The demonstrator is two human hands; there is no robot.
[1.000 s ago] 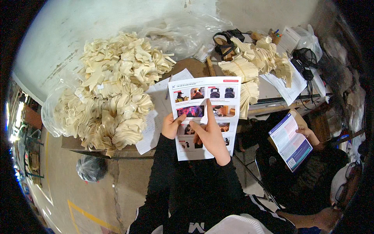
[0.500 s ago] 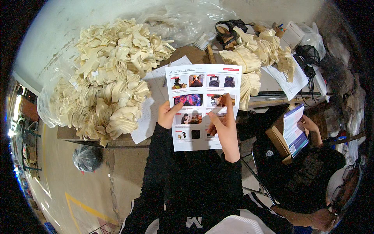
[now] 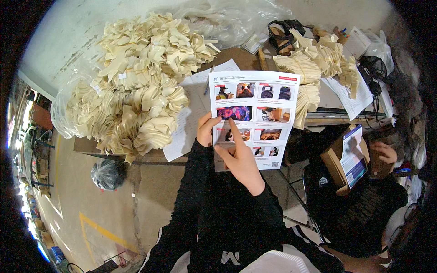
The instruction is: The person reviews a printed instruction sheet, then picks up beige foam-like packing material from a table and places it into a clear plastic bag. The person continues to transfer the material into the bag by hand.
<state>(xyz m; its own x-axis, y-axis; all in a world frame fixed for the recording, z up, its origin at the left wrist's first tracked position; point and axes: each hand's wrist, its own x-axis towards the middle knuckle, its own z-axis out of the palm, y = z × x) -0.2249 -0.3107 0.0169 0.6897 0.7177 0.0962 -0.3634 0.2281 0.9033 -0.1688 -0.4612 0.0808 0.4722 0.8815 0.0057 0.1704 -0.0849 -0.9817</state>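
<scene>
A white printed sheet [image 3: 251, 98] with rows of small colour photos and red labels is held up in front of me. At its left edge, my left hand [image 3: 205, 130] grips it, thumb over the front. My right hand [image 3: 241, 161] lies over the lower left of the page, index finger stretched onto a purple-and-red photo, thumb spread apart; its other fingers are partly hidden. Behind the sheet, papers with handwriting [image 3: 189, 109] lie on the table, next to a large heap of cream fabric strips [image 3: 141, 91].
Tied cream strip bundles [image 3: 300, 68], a black strap [image 3: 280, 36] and papers [image 3: 346, 98] are on the right side. A seated person [image 3: 359, 200] there has an open cardboard box [image 3: 336, 159] with a printed leaflet [image 3: 353, 154]. A plastic-wrapped bundle [image 3: 108, 174] sits on the floor.
My right hand has moved from the sheet's right side to its left column. My left hand still holds the sheet. The seated person's hand has shifted away from the leaflet.
</scene>
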